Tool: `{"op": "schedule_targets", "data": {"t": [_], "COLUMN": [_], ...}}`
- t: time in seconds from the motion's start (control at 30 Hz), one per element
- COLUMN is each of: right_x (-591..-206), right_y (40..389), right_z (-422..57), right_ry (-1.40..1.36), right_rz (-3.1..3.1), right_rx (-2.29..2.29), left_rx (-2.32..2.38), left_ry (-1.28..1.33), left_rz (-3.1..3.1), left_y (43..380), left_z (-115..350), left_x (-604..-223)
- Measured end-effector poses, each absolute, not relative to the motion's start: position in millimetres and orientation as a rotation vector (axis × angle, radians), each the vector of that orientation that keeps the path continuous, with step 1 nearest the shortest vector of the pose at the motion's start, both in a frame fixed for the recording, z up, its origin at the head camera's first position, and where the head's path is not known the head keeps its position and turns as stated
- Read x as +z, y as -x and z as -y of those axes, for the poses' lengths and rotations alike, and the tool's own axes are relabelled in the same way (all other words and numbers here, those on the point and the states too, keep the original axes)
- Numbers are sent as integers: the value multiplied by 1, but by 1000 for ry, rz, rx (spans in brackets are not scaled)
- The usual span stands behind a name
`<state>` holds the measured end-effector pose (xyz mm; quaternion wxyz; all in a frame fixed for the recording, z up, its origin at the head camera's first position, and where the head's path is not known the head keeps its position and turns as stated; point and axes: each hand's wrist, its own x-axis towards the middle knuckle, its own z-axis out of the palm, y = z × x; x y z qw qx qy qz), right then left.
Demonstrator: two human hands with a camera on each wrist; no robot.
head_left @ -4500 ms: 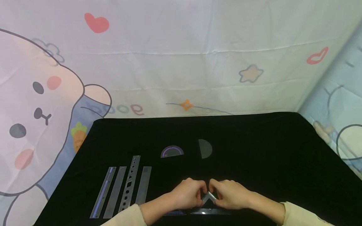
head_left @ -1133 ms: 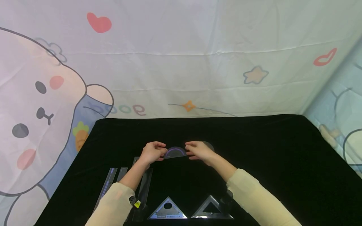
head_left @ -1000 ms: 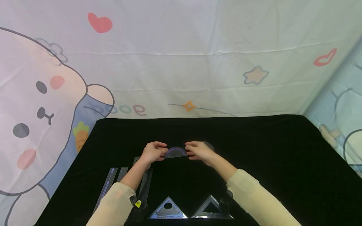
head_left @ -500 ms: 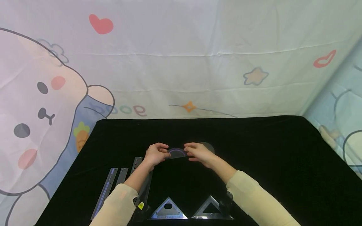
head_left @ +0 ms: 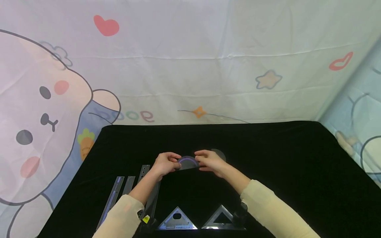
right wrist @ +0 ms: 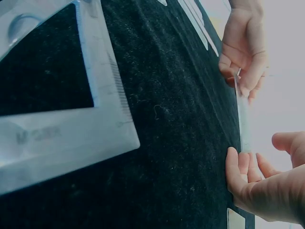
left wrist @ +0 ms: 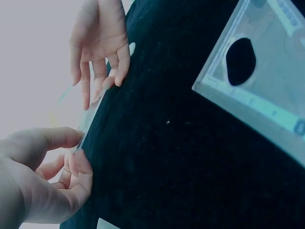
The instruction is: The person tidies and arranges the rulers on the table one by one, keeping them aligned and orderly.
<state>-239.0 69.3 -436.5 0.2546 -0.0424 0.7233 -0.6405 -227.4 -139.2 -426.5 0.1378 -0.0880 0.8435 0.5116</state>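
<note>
A clear protractor [head_left: 188, 164] with a purple arc is between the two hands, close over the black cloth in the head view. My left hand [head_left: 165, 164] pinches its left corner between thumb and fingers, plainly seen in the left wrist view. At the other end is my right hand [head_left: 210, 162]; the right wrist view has its fingertips [right wrist: 243, 160] touching the protractor's end, the thumb held apart. A second, plain protractor [head_left: 220, 153] lies just behind the right hand, partly hidden by it.
Nearer the body lie two triangular set squares, one with blue markings [head_left: 177, 226] and one clear [head_left: 221, 226]. Several straight rulers lie to the left, including a blue-striped ruler [head_left: 110, 201]; the left forearm covers some of them. A printed curtain [head_left: 190, 66] hangs behind the black cloth [head_left: 268, 148].
Earlier both hands were at the clear set square near the front; they have since moved to the protractor. In the last second the left hand and protractor have shifted slightly right and nearer.
</note>
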Motion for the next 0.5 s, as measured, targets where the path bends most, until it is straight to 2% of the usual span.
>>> {"op": "schedule_targets", "data": {"t": [0.5], "right_x": [-437], "right_y": [232], "right_z": [-76], "right_ry": [280], "right_rz": [-2078], "right_rx": [-1654], "left_rx": [1569], "left_ry": [80], "left_rz": [-2368], "left_y": [211], "left_z": [131], "left_x": [-417]}}
